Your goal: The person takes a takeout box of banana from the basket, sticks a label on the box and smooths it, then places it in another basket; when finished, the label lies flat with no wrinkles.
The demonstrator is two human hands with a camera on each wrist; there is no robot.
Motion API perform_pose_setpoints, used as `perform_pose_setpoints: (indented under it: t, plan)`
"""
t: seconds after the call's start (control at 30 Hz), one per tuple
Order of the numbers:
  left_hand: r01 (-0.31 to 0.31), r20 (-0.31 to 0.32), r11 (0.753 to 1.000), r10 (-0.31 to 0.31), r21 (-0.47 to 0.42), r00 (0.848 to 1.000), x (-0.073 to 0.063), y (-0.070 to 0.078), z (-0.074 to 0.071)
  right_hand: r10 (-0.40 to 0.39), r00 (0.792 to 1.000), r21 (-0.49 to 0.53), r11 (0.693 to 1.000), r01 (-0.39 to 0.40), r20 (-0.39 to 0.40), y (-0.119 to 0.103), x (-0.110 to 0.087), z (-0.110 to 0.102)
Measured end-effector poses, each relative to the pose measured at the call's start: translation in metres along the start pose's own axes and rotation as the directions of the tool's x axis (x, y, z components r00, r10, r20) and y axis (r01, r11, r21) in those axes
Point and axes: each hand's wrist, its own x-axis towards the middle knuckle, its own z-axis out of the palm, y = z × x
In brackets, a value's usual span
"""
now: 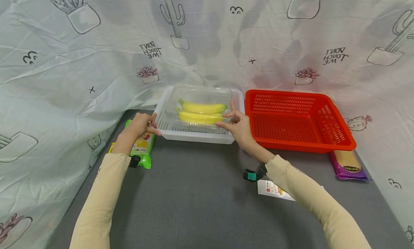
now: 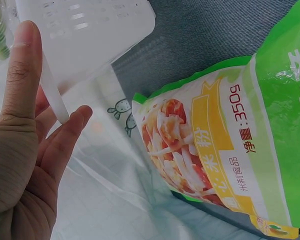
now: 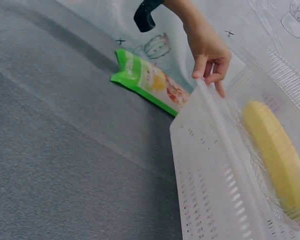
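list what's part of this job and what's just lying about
Apparently in use:
white basket, rim pinched by the left hand
clear container of bananas, at the right hand

Apparently lying about:
red basket
green packet
purple packet
printed white item

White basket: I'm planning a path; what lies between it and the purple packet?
The red basket lies between the white basket and the purple packet, as the head view shows.

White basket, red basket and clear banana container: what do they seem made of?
White basket: likely satin plastic, with smooth, slotted walls.
Red basket: probably plastic, slightly glossy; regular, moulded-looking lattice.
Clear container: apparently thin, shiny plastic; see-through, with ribbed edge.
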Motion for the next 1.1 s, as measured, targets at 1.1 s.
perform_pose_setpoints:
  t: [1.1]
  plan:
    - [0.025,-0.025,0.996,-0.027,-0.09,0.999,-0.002,0.004,0.0,-0.02,1.0,0.101,0.995,0.022,-0.023,-0.051,-0.065,-0.001]
